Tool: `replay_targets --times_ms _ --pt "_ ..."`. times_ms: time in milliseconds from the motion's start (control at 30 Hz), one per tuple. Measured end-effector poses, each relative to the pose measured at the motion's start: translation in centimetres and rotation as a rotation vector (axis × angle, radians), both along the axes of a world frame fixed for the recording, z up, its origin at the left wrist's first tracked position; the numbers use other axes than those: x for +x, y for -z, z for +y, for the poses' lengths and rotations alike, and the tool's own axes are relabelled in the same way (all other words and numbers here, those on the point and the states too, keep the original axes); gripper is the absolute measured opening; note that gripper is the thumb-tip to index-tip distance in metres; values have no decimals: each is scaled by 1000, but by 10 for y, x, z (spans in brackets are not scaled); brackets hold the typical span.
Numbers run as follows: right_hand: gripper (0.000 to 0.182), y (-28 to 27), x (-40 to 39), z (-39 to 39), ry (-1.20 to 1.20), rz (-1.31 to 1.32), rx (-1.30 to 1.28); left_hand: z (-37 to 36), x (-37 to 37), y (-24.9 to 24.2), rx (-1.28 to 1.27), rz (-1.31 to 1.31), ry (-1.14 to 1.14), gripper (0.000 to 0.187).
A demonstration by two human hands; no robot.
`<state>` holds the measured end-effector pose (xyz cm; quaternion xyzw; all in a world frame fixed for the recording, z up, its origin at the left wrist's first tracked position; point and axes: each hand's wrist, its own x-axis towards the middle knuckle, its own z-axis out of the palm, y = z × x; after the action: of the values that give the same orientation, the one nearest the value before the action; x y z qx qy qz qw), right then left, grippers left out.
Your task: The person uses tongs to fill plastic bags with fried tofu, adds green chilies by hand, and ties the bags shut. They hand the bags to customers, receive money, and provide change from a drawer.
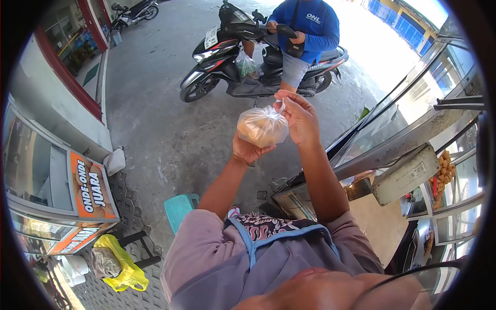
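Observation:
A clear plastic bag [262,126] with light brown food inside hangs between my hands, its neck gathered at the top. My left hand [251,150] is under the bag, fingers curved round its lower side and partly hidden by it. Higher up and to the right, my right hand [298,116] pinches the twisted neck of the bag between thumb and fingers.
A person in a blue top [323,26] sits on a black motorbike [243,85] ahead. On the left stands a glass cart with an orange sign [93,186], near a yellow bag [129,271]. A teal stool [180,209] and, at right, a glass stall [413,175] are close by.

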<state>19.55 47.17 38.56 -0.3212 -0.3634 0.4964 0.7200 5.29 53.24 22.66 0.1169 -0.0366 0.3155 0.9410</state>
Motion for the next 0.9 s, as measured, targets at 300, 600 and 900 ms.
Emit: replay_targets --times_ms 300,600,900 --pt "19 1 59 73 358 0 -183 44 111 27 -110 -73 -31 62" --pt "19 11 100 112 589 112 -198 84 172 37 -202 31 46 63" --pt "29 4 160 223 658 -25 -418 204 198 20 -218 70 147 62"
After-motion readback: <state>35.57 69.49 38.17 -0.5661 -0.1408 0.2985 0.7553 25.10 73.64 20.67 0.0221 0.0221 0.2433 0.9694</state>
